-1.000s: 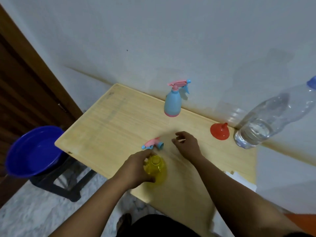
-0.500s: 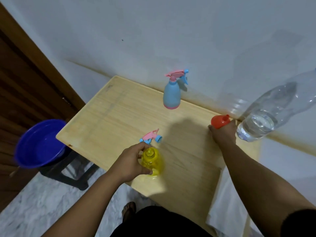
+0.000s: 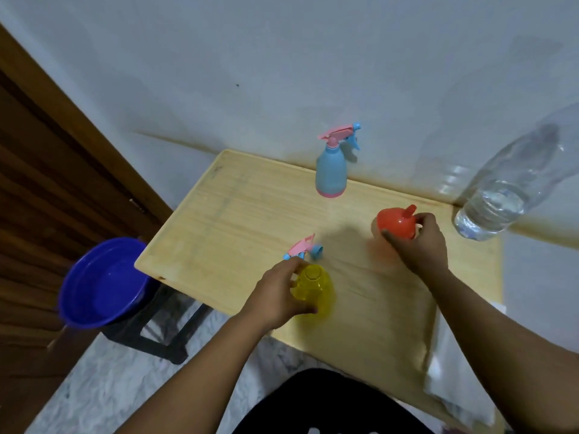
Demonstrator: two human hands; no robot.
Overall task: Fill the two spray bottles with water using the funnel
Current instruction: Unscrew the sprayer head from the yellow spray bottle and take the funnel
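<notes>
Yellow plastic sits nearest me: the yellow spray bottle (image 3: pixel 313 289) stands at the near edge of the wooden table (image 3: pixel 238 214), its neck open and, as far as I can tell, no water in it yet. My left hand (image 3: pixel 279 296) is wrapped around its left side, fingers curled onto the body, steadying it. Just beyond the bottle lies its pink-and-blue spray head (image 3: pixel 302 249), unscrewed and resting on the table.

To the right and a little farther, my right hand (image 3: pixel 416 242) grasps the red funnel (image 3: pixel 395 223), fingers closed around its bowl with the spout pointing up and right; it looks lifted clear of the table, though I cannot be sure.

Farther back, the blue spray bottle (image 3: pixel 331 173) stands near the wall with its trigger head on. At the far right the clear water bottle (image 3: pixel 498 198) holds water low in its body.

I judge we are early: one bottle opened, funnel in hand, nothing poured. Left to do: seat the funnel, pour, recap, then repeat for the blue one
</notes>
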